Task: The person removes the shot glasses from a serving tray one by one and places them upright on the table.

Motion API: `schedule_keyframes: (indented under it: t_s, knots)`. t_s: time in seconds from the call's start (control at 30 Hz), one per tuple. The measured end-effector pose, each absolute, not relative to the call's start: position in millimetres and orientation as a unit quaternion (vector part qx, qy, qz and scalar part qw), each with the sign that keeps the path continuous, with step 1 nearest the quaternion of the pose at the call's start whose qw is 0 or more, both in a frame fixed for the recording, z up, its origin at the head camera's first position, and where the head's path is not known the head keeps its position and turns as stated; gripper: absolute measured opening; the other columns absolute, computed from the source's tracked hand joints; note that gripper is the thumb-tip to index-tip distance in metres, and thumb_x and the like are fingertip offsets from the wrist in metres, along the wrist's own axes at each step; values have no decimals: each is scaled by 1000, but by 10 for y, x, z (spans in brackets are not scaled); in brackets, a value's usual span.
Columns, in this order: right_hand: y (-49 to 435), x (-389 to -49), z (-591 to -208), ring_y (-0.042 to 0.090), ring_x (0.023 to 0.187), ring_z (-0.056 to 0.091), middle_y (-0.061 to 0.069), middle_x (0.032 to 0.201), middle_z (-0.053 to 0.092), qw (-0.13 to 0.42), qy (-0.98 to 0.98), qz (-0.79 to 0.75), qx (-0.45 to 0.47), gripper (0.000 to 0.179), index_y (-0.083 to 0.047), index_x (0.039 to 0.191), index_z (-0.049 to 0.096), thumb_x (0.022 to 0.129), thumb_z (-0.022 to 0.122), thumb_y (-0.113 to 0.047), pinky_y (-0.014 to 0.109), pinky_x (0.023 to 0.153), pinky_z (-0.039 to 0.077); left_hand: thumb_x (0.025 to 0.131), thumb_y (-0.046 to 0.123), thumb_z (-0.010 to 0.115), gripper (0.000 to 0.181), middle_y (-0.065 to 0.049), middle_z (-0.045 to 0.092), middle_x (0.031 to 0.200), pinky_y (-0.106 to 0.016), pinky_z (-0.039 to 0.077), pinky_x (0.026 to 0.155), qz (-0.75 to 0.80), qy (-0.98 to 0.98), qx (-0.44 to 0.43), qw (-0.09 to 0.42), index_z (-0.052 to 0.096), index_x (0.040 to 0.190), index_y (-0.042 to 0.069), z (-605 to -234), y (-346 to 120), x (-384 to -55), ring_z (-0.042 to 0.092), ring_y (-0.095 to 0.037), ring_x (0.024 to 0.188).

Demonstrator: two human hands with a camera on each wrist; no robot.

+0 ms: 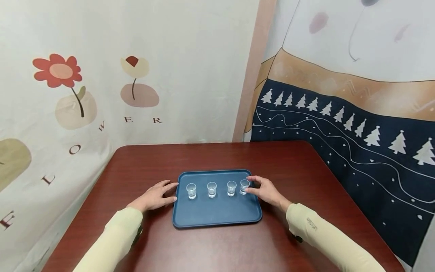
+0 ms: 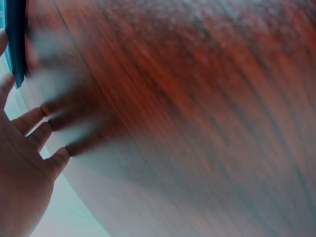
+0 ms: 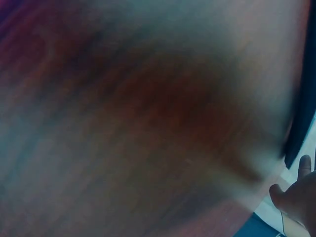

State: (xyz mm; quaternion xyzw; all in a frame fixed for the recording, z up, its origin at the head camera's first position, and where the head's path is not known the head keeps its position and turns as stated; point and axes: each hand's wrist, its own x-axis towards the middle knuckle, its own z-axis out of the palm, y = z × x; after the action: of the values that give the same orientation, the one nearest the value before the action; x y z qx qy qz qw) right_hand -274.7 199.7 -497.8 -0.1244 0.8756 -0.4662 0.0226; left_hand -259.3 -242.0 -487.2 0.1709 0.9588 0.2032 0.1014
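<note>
A blue tray (image 1: 217, 212) lies on a reddish-brown surface (image 1: 204, 249), with four small clear glasses (image 1: 212, 190) standing upright in a row across it, the two on the right closest together. The person's right hand (image 1: 268, 192) holds the rightmost glass (image 1: 243, 187) between thumb and finger; the left hand (image 1: 154, 196), fingers spread wide, touches the tray's left rim.

The shot glasses (image 1: 212, 190) look clear, smooth and shiny, glass or plastic. The tray (image 1: 217, 212) is smooth, matt, plastic-looking. The tabletop (image 1: 217, 249) shows glossy wood grain. The sleeves (image 1: 113, 240) are matt cloth; the flower-printed hanging (image 1: 200, 68), creased fabric.
</note>
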Motion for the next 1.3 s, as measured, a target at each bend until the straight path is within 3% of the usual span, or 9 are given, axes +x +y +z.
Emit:
schedule_keyframes:
  t_s: [0.13,0.4,0.7,1.07,1.3]
  knots:
    - [1884,-2758,-5036,26,124,54,6,127,65,35,880,-456,-132,47,-12,125,69,82,83,-25,48,106,41,93,49,63,70,-29,32,152,-70,27,105,208,959,163,101,46,149,12,-4880,-2485,-2542,29,-52,138]
    - [1724,-2733,-5119,20,109,62,2,114,71,15,878,-462,-122,33,-13,114,73,83,82,-21,41,92,50,93,52,63,71,-30,32,152,-72,26,104,212,958,160,105,45,149,11,-4945,-2571,-2474,29,-53,137]
    - [1859,-2804,-4985,21,97,64,3,109,71,-28,875,-473,-98,31,-11,113,73,85,80,-21,37,81,54,92,50,65,71,-30,32,151,-70,28,104,210,958,165,106,46,149,11,-4875,-2495,-2567,30,-52,137]
    - [2119,-3003,-4818,25,100,64,11,115,69,-53,875,-479,-47,39,-7,122,69,88,78,-23,41,89,53,94,50,63,71,-30,31,152,-69,27,105,215,955,171,117,44,150,10,-4870,-2407,-2623,28,-52,138]
    - [2293,-3092,-4753,28,104,61,14,118,67,-66,878,-474,-5,41,-5,125,66,92,73,-27,42,88,52,93,51,63,73,-30,30,153,-69,27,105,211,955,170,123,43,151,11,-4850,-2395,-2638,28,-52,138]
